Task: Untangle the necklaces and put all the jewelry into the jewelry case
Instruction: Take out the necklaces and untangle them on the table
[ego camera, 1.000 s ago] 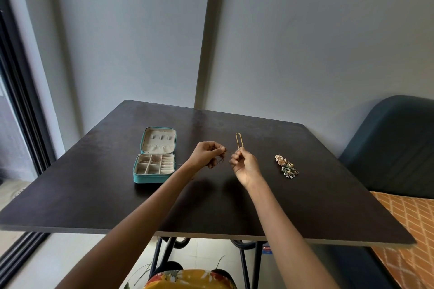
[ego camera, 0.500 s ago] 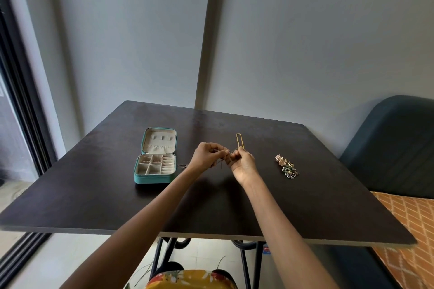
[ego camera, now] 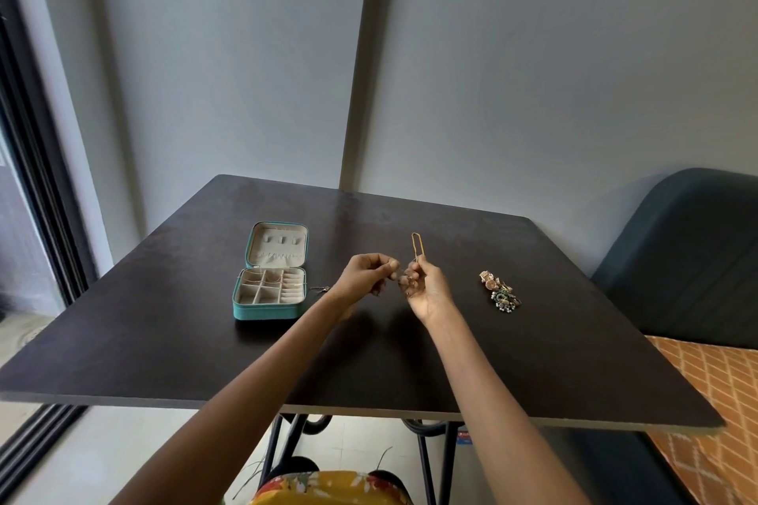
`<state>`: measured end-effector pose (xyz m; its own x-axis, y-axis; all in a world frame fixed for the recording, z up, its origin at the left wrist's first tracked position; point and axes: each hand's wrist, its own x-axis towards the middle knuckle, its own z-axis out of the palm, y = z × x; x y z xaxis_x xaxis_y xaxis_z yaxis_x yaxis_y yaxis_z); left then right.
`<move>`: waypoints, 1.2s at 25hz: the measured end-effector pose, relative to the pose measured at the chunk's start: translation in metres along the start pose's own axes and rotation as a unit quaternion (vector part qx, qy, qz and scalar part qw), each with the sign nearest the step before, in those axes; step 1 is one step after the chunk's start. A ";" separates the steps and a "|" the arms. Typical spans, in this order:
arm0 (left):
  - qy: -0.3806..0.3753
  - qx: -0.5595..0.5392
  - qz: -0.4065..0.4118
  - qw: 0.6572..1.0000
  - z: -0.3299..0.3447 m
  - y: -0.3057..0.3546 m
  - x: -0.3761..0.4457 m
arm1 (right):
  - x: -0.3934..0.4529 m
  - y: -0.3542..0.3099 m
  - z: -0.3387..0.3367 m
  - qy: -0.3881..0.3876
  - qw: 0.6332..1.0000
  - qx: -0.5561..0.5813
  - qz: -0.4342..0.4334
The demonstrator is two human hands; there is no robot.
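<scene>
An open teal jewelry case [ego camera: 268,312] lies left of centre on the dark table [ego camera: 164,348], its cream compartments showing a fine chain in the top row. My right hand [ego camera: 426,289] pinches a thin gold necklace [ego camera: 416,246] whose loop lies stretched away on the table. My left hand [ego camera: 367,273] is curled close beside it, pinching the chain's other part between fingertips. The hands nearly touch. A small pile of gold and green jewelry [ego camera: 499,295] lies to the right. A small dark piece [ego camera: 322,289] lies between the case and my left wrist.
A dark blue chair back [ego camera: 689,250] stands at the table's right side, above an orange patterned floor [ego camera: 713,402]. Grey walls close the far side. A dark window frame [ego camera: 37,160] runs down the left.
My two hands came together from a small gap a second ago and now stay close, fingertips working on the gold chain. The case and the jewelry pile have not moved.
</scene>
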<state>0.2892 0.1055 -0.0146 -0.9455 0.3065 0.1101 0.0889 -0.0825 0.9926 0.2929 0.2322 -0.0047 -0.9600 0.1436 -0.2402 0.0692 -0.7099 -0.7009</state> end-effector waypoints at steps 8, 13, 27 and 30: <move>0.054 0.072 -0.007 0.996 -0.027 -0.005 0.003 | 0.010 -0.021 -0.022 0.032 0.999 -0.014 -0.036; 0.087 0.361 0.052 0.927 -0.031 -0.011 0.000 | 0.006 -0.021 -0.017 0.026 0.995 -0.076 -0.061; 0.047 0.563 0.070 0.822 -0.014 -0.020 -0.001 | -0.012 -0.013 -0.016 -0.088 0.959 -0.249 -0.101; 0.090 0.558 0.092 0.819 -0.006 -0.022 -0.007 | -0.010 -0.006 -0.013 -0.093 0.960 -0.246 -0.100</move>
<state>0.2919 0.0991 -0.0380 -0.9062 0.2325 0.3533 0.3707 0.8389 0.3986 0.3056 0.2443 -0.0068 -0.9961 0.0856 0.0235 -0.0454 -0.2630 -0.9637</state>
